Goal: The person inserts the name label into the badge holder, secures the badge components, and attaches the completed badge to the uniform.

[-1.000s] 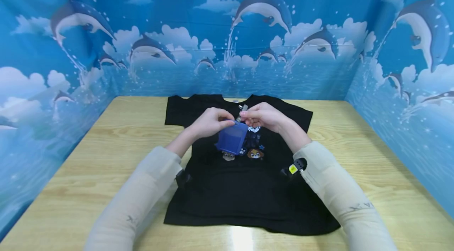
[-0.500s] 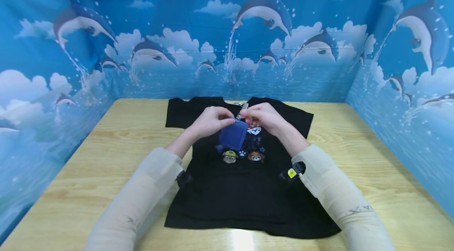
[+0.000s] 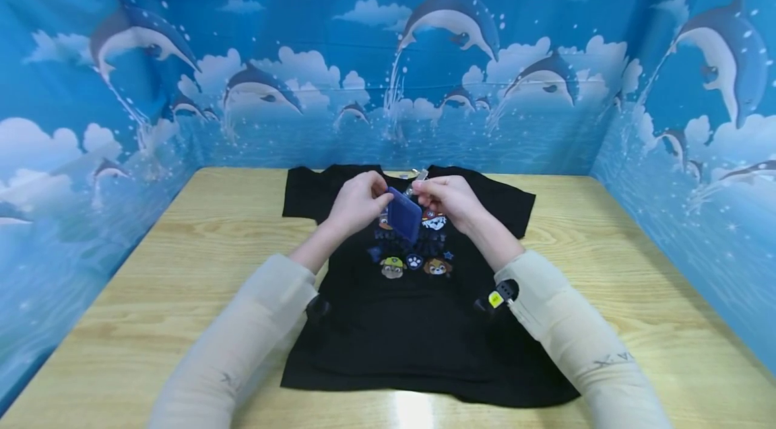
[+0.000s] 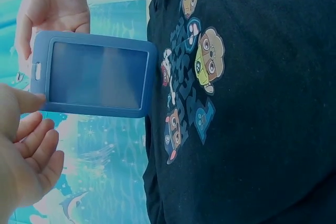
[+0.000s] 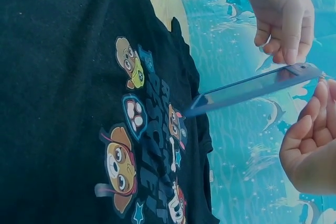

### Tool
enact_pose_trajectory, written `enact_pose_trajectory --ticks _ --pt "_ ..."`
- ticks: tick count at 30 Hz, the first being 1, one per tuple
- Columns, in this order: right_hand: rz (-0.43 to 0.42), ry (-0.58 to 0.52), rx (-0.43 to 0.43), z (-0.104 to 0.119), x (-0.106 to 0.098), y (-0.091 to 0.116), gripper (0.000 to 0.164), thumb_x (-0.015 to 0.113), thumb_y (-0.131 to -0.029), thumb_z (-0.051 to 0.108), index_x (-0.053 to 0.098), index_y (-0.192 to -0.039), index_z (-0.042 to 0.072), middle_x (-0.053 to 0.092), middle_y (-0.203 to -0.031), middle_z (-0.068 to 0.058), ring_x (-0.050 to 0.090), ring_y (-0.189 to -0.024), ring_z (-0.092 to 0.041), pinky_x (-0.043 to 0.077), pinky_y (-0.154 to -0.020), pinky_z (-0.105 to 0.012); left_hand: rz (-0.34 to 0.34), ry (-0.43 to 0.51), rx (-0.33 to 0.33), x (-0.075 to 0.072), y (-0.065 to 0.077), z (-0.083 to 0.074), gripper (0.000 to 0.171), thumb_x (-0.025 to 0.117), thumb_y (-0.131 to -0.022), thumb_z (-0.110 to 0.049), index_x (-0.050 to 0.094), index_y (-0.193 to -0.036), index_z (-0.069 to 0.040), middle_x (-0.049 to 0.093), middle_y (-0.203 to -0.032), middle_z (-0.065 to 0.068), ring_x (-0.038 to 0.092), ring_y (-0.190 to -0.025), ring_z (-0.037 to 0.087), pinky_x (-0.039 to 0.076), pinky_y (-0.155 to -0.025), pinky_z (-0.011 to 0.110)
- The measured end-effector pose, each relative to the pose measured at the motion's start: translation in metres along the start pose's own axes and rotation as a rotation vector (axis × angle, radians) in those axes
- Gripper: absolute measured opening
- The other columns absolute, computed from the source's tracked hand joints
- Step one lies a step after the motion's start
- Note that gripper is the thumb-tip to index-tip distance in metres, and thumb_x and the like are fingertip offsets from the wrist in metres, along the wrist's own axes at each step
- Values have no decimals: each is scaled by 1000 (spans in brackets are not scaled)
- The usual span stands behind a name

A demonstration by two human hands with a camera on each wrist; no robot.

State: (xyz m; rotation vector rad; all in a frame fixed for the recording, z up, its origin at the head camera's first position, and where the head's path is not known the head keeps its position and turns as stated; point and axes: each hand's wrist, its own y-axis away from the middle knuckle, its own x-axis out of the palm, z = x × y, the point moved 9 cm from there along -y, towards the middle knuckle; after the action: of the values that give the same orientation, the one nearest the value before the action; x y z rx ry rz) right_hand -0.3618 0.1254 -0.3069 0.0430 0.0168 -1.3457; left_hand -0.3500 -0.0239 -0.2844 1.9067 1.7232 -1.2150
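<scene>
1. Holder (image 3: 404, 215) has turned and shifted up the shirt (image 3: 424, 341), held above it.
2. Left hand (image 3: 360, 200): pinches the holder's end, over the shirt.
3. Right hand (image 3: 451, 199): pinches the clip (image 3: 422, 175), over the shirt.

The black cloth T-shirt (image 3: 424, 335) wears a cartoon-dog print (image 5: 153, 116) in brown, cream, yellow and red, with dark blue lettering and a round blue paw emblem (image 3: 414, 261) marked in white. Over the T-shirt I see a rectangular blue plastic card holder (image 3: 404, 215) and a small silvery clip (image 3: 421, 176). Around the T-shirt shows a pale yellow wood-grained table (image 3: 212, 234); beyond it, a blue cloth backdrop (image 3: 303, 11) patterned with grey-and-white dolphins and white clouds. Long cream sleeves (image 3: 261, 311) with dark markings flank the T-shirt.
</scene>
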Motion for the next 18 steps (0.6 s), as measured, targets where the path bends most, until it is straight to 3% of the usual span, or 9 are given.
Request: enact_pose_trajectory --ticks 4,8,14,18 --pt "-31 15 -8 -1 0 0 23 62 -88 14 69 -66 16 58 -56 4 51 -54 -8 38 -49 -19 -27 25 -6 -3 2 -1 16 61 -89 -23 61 -85 -8 58 -75 4 55 -64 16 43 -59 30" --pt "-60 72 -16 -2 -1 0 19 64 -88 19 70 -70 14 59 -58 3 51 -56 -9 39 -51 -21 -11 115 9 -1 3 -4 18 58 -91 -24 64 -87 -7 59 -70 3 53 -57 15 41 -54 28" --pt "-90 103 -35 -2 2 3 24 64 -88 22 70 -80 0 61 -59 4 51 -56 -10 40 -52 -23 28 213 -33 6 2 -6 24 54 -93 -28 64 -89 -7 61 -75 8 51 -58 16 41 -54 29" --pt "-110 90 -53 -1 3 5 23 65 -87 22 71 -75 4 61 -59 4 50 -55 -9 39 -51 -22 31 226 -58 8 0 -6 27 53 -94 -31 64 -89 -7 64 -80 9 51 -58 17 42 -54 29"
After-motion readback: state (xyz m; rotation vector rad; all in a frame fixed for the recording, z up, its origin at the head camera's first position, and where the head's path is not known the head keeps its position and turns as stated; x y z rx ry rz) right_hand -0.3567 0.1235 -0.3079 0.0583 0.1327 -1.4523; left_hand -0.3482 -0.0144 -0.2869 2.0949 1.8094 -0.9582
